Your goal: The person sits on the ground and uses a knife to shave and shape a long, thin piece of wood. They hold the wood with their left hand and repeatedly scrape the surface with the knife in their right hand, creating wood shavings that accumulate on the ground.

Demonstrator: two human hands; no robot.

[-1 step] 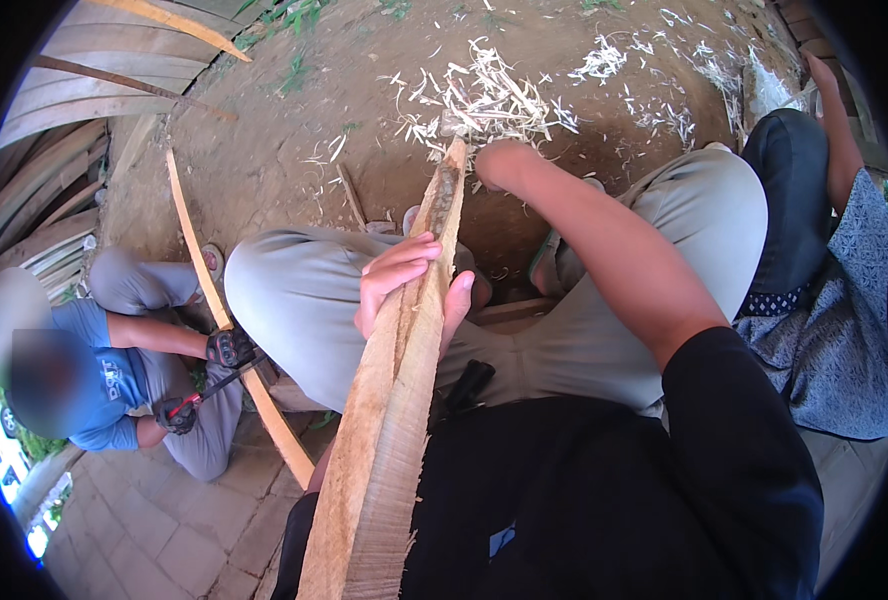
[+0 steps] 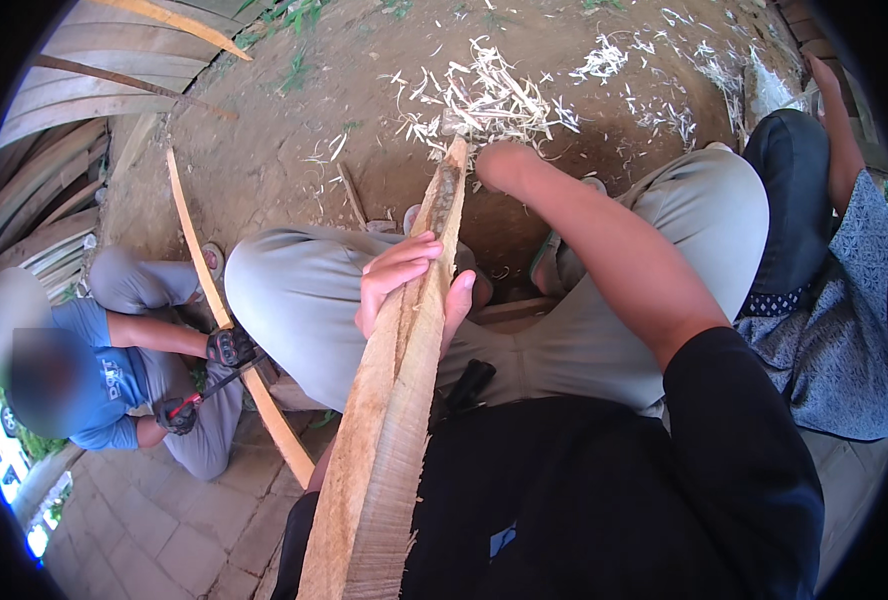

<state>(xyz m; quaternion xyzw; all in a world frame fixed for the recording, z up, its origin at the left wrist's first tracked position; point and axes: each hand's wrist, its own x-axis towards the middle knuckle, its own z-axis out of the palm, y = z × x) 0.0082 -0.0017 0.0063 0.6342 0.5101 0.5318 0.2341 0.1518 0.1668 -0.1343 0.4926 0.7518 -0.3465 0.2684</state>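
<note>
A long, rough-edged wooden plank point(image 2: 374, 430) runs from the lower edge, over my lap, toward the pile of shavings. Its far end is narrow, with a dark, bark-like strip on top. My left hand point(image 2: 404, 285) is wrapped round it from beneath, fingers on the left side and thumb on the right. Just right of the plank's far tip is my right hand point(image 2: 504, 165), bent downward. Its fingers are hidden, so what it holds, if anything, does not show. A short black cylindrical object point(image 2: 471, 382) lies at my lap, beside the plank.
Pale wood shavings point(image 2: 494, 100) lie on the bare earth ahead. At left, a gloved person point(image 2: 104, 370) holds a red-handled blade against a long curved wood strip point(image 2: 279, 430). Another person point(image 2: 814, 290) sits close at right. Stacked boards point(image 2: 39, 200) line the left side.
</note>
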